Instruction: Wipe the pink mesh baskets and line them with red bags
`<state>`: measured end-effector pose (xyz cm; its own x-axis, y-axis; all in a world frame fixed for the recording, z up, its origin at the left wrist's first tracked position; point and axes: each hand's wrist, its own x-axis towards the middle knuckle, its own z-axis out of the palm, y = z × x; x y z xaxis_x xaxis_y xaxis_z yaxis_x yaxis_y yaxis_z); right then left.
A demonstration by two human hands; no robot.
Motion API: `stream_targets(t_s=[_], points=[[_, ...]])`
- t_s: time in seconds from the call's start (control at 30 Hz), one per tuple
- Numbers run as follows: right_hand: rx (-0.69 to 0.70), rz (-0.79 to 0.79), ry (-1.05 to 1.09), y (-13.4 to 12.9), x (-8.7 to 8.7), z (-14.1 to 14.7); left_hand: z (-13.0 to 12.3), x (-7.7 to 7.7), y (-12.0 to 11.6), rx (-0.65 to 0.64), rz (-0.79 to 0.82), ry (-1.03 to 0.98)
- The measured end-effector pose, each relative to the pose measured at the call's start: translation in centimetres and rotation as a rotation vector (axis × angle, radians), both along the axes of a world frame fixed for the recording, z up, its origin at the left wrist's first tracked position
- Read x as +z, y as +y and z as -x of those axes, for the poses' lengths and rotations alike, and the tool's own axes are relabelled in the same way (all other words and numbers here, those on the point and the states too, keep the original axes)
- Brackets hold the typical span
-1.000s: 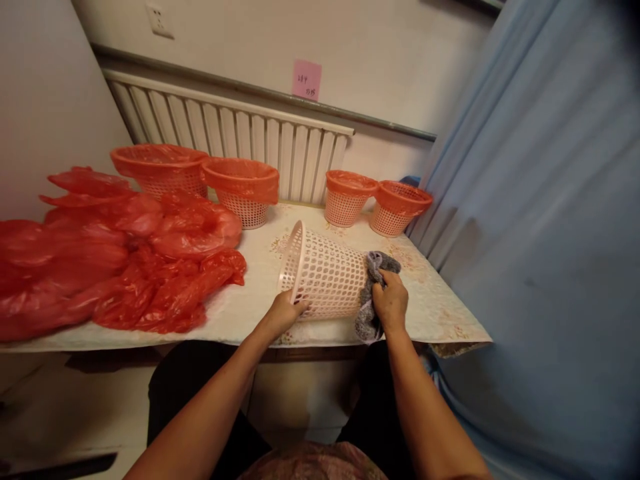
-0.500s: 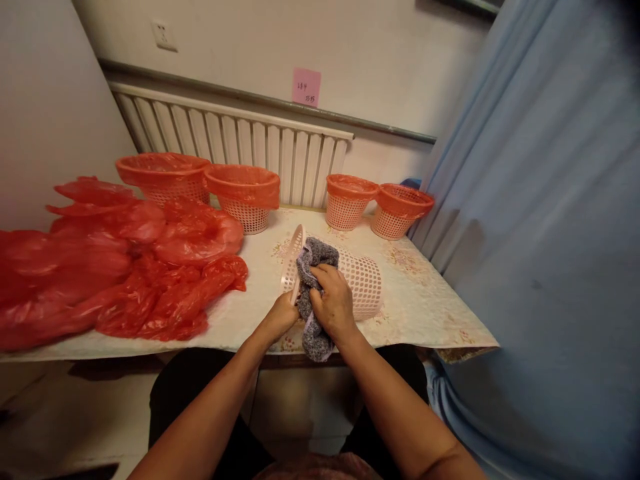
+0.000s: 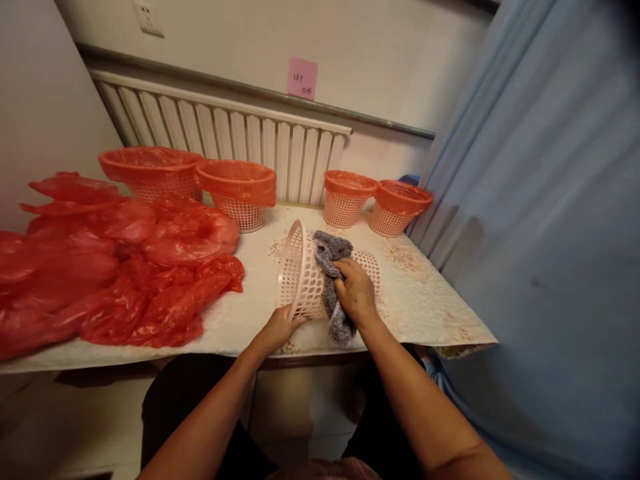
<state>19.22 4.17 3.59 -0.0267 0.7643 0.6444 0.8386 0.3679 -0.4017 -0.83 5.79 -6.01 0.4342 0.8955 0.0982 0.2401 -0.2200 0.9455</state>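
A pale pink perforated plastic basket [image 3: 311,283] lies on its side on the table, its mouth facing left. My left hand [image 3: 279,328] grips the near part of its rim, thumb and fingers closed around the edge. Bunched in my right hand [image 3: 357,293] is a grey cloth [image 3: 332,253] with a light purple edging, pressed against the outer wall of the basket. The cloth hangs down over the near side. My right fingertips are partly hidden in its folds.
Crumpled red plastic bags [image 3: 165,267] cover the left of the table [image 3: 420,293]. Along the back stand a large lined basket [image 3: 150,175], another lined basket [image 3: 240,193] and two smaller ones [image 3: 345,200]. A radiator [image 3: 250,140] is behind; a blue curtain [image 3: 540,253] borders the right.
My right hand has slid the cloth rightward, from near the rim to the middle of the basket's wall. My left hand stays on the rim, slightly lower. The view has shifted a little.
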Motion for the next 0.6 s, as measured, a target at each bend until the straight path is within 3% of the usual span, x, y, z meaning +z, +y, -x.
stream_targets(t_s=[0.17, 0.3, 0.6], points=[[-0.2, 0.015, 0.01, 2.0, -1.5, -6.7, 0.1, 0.7, 0.3, -0.006, 0.011, -0.036], [-0.355, 0.065, 0.052, 3.0, -2.2, -10.4, 0.3, 0.1, 0.8, -0.005, 0.004, -0.068], [-0.446, 0.087, 0.051, 5.4, -2.5, -10.6, 1.0, -2.9, 3.5, -0.086, -0.097, 0.016]])
